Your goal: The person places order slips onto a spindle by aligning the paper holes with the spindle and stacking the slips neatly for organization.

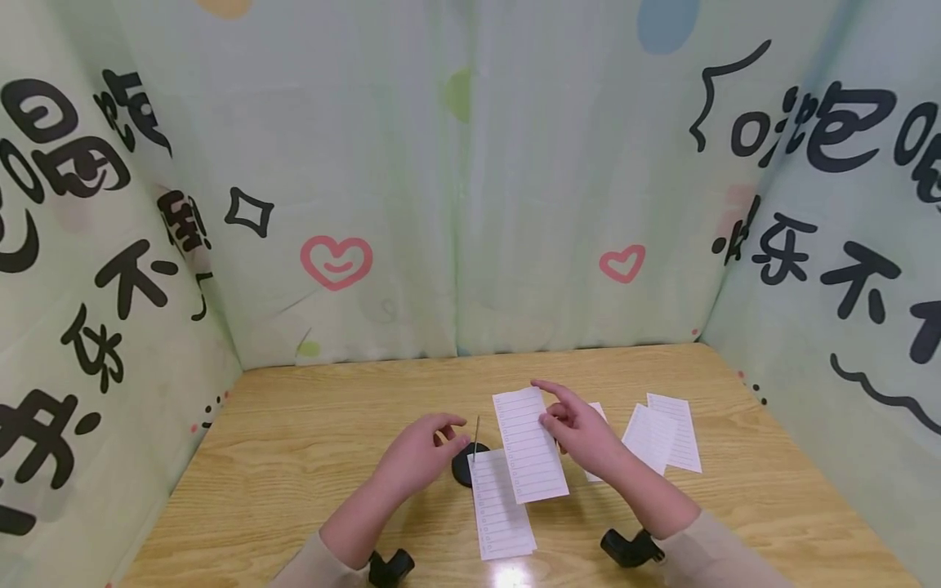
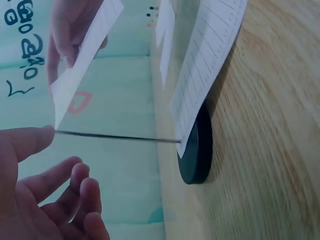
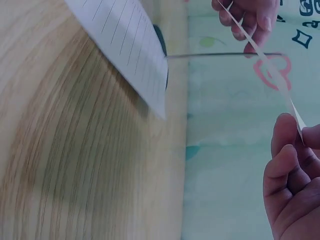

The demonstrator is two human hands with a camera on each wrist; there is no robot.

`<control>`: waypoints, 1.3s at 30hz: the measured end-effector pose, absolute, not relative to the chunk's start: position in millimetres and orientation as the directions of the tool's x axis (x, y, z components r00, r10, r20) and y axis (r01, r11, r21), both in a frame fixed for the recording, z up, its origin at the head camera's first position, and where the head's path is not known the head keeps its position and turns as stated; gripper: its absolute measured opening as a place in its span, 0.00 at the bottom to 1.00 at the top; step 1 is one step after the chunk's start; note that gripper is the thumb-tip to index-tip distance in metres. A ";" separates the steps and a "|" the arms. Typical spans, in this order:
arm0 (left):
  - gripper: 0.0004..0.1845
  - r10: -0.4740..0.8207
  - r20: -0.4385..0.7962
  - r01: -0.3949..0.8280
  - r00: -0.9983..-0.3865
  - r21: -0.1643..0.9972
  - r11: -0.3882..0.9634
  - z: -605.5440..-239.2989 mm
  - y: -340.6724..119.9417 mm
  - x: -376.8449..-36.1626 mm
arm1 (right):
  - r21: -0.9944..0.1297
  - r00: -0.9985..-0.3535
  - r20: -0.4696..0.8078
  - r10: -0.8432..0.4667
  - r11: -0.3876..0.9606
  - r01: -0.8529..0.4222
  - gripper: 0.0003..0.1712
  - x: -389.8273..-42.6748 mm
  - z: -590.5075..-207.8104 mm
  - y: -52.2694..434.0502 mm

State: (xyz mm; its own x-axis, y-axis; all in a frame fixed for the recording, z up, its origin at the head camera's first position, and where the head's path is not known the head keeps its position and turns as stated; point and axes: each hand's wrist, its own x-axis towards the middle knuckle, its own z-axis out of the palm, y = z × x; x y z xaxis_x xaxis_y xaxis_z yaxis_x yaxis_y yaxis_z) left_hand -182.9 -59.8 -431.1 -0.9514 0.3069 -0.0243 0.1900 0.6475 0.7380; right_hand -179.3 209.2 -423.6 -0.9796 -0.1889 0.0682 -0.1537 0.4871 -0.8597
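Observation:
A black round base [image 1: 461, 467] carries a thin upright metal spike [image 1: 476, 437] on the wooden table [image 1: 309, 441]. One lined paper slip [image 1: 502, 510] lies at the foot of the spike, also seen as the lined slip [image 2: 210, 65]. My left hand [image 1: 439, 437] hovers beside the spike with loose fingers; one fingertip [image 2: 35, 139] touches the spike's tip [image 2: 57, 132]. My right hand [image 1: 556, 415] pinches a second lined slip [image 1: 529, 445] and holds it raised just right of the spike. From the right wrist this held slip [image 3: 270, 65] shows edge-on between the fingers [image 3: 287, 150].
Several more lined slips [image 1: 662, 433] lie on the table to the right of my right hand. Printed fabric walls [image 1: 456, 204] close in the table on three sides. Two black mounts [image 1: 628, 545] sit at the near edge.

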 end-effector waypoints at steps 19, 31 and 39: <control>0.17 0.175 0.030 0.096 -0.984 0.919 0.383 -427.5 -37.9 -190.6 | -0.922 -0.957 0.058 -0.285 0.352 -0.161 0.31 -169.4 -424.0 188.6; 0.11 0.170 0.008 0.076 -0.985 0.915 0.396 -426.9 -33.0 -191.5 | -0.927 -0.958 0.052 -0.282 0.342 -0.151 0.31 -169.2 -425.8 186.4; 0.11 0.173 -0.016 0.051 -0.985 0.924 0.380 -424.6 -32.6 -189.8 | -0.935 -0.955 0.049 -0.293 0.323 -0.147 0.30 -167.7 -427.7 185.3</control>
